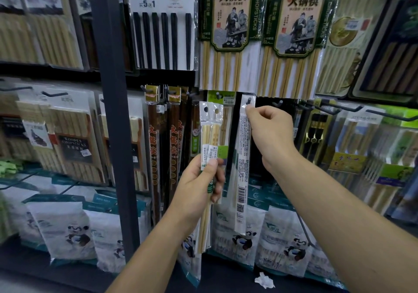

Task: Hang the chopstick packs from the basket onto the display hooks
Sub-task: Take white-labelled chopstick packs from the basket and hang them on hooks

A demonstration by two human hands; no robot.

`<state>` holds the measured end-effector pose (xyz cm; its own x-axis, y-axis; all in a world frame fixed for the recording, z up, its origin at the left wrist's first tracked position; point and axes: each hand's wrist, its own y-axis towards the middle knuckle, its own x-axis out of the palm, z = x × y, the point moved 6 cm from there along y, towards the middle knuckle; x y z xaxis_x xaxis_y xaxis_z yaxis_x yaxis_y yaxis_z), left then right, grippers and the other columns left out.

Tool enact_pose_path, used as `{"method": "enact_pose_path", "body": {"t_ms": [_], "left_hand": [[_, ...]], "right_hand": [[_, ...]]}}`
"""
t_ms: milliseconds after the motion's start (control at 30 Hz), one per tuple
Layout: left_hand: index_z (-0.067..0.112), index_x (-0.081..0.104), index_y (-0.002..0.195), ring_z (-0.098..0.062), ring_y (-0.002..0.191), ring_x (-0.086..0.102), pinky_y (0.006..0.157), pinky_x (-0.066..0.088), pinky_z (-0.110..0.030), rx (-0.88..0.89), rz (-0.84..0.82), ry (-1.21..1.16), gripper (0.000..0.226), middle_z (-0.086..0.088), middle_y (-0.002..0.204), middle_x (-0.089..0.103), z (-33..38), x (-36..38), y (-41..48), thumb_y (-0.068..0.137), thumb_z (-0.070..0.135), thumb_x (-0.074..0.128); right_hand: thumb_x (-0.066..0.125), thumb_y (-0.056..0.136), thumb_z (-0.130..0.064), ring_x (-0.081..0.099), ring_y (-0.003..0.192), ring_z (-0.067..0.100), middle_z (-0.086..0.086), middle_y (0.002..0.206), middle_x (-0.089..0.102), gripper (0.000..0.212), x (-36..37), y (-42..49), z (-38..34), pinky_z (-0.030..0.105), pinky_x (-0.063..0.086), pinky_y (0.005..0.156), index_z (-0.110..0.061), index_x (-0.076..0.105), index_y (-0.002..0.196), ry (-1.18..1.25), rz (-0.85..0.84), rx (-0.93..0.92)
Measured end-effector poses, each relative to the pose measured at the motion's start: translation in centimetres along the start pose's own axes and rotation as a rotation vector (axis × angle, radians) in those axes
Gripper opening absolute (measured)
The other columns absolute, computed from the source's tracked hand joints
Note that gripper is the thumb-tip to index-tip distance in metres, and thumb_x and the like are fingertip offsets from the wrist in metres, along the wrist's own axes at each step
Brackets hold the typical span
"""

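Dark display rack (113, 111); left hand (199, 186) grips two packs (211, 129), right hand (271, 134) pinches hanging pack (243, 168).

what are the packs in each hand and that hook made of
Two packs in the left hand: clear glossy film, likely plastic, since pale sticks, seemingly bamboo or wood, show through. Long pack pinched by the right hand: thin white sleeve with print, glossy clear top, so plastic or paper with film. Hook: dark, matte, thin, probably coated metal.
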<state>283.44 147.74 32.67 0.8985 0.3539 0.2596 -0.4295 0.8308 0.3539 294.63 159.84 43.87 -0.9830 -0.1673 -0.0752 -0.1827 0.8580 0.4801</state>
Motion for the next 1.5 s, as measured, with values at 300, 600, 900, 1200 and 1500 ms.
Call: {"method": "enact_pose_path", "body": {"t_ms": [300,600,900,1200,1500], "left_hand": [[0.022,0.074,0.102,-0.016,0.068,0.061,0.048,0.049,-0.027,0.018,-0.022,-0.02,0.031,-0.001,0.081,0.063,0.0,0.3,0.1,0.089,0.049,0.066],[0.006,0.061,0.116,-0.023,0.067,0.065,0.049,0.052,-0.03,-0.002,-0.122,-0.03,0.05,-0.008,0.081,0.067,0.1,1.6,-0.4,0.093,0.051,0.061],[0.03,0.074,0.086,-0.014,0.095,0.071,0.085,0.057,-0.036,0.006,0.119,0.141,0.038,0.005,0.096,0.077,-0.3,-0.2,0.0,0.104,0.043,0.044],[0.01,0.068,0.097,-0.011,0.068,0.057,0.059,0.052,-0.024,0.015,0.065,0.137,0.039,0.002,0.074,0.06,-0.1,-0.2,0.1,0.11,0.033,0.039],[0.024,0.071,0.091,-0.011,0.06,0.053,0.055,0.049,-0.026,0.0,0.013,0.143,0.038,0.003,0.069,0.058,0.0,0.1,0.1,0.11,0.037,0.04]], "right_hand": [[0.07,0.092,-0.045,0.053,0.062,0.002,-0.009,0.068,0.059,0.031,-1.3,-0.6,1.0,0.024,0.045,0.065,-0.017,0.065,0.08,-0.109,0.07,-0.084],[0.063,0.099,-0.027,0.052,0.059,0.005,0.0,0.062,0.057,0.029,0.5,-3.6,-0.9,0.016,0.048,0.059,-0.005,0.07,0.082,0.049,-0.148,-0.149],[0.063,0.098,-0.027,0.05,0.06,0.01,-0.002,0.064,0.056,0.029,-0.5,-0.7,-1.3,0.02,0.047,0.059,-0.006,0.069,0.079,0.068,-0.03,-0.111],[0.061,0.099,-0.029,0.051,0.057,0.004,-0.012,0.055,0.053,0.031,-0.6,0.1,-0.6,0.015,0.046,0.055,-0.007,0.067,0.077,-0.029,0.002,-0.104],[0.061,0.097,-0.025,0.047,0.05,0.001,-0.013,0.051,0.05,0.03,-0.6,0.3,-0.5,0.02,0.049,0.056,-0.008,0.063,0.072,-0.04,0.01,-0.102]]}}
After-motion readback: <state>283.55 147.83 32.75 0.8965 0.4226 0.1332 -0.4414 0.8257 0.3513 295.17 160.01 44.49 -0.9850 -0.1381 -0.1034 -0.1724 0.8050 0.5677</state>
